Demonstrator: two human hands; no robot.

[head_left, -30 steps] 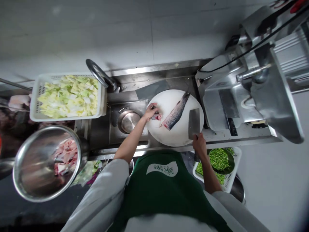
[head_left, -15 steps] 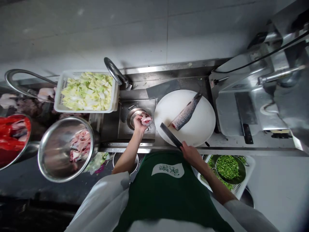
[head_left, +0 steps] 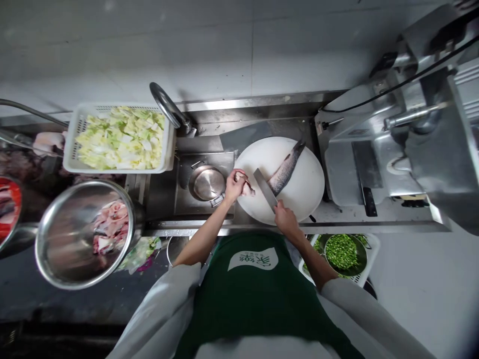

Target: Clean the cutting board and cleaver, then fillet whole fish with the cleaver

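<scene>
Apron of dark green cloth point(head_left: 232, 299), with a white leaf-shaped print, is nearest, between two light grey sleeves point(head_left: 160, 304). Below the front edge of the long steel desk point(head_left: 381, 227), on the right, chopped bright green vegetables point(head_left: 341, 251) lie in a round metal bowl point(head_left: 362, 257), which is inside a white plastic basket point(head_left: 374, 249). On the left there is a wide, shiny steel bowl point(head_left: 71, 234) with pale pink and red flesh pieces point(head_left: 112, 224).

The right grip point(head_left: 286, 218), a bare hand, is clenched around the handle of a broad grey metal cleaver point(head_left: 265, 189). The blade is above the round white cutting board point(head_left: 303, 199), just beside the near end of a dark, scaly fish body point(head_left: 286, 172); whether it touches the board, I cannot tell. The fish lies slanted on the board, its tail pointing to the far side. The left grip point(head_left: 235, 185) is grasping a pale pinkish piece of fish point(head_left: 248, 189) at the left edge of the board.

To the left of this grip, a round steel pot with two handles point(head_left: 207, 183) stands in the rectangular steel sink point(head_left: 220, 159). Farther, a white rectangular basket with small holes point(head_left: 116, 170) carries cut pale green cabbage point(head_left: 123, 139), beside a curved steel faucet point(head_left: 181, 116).
</scene>
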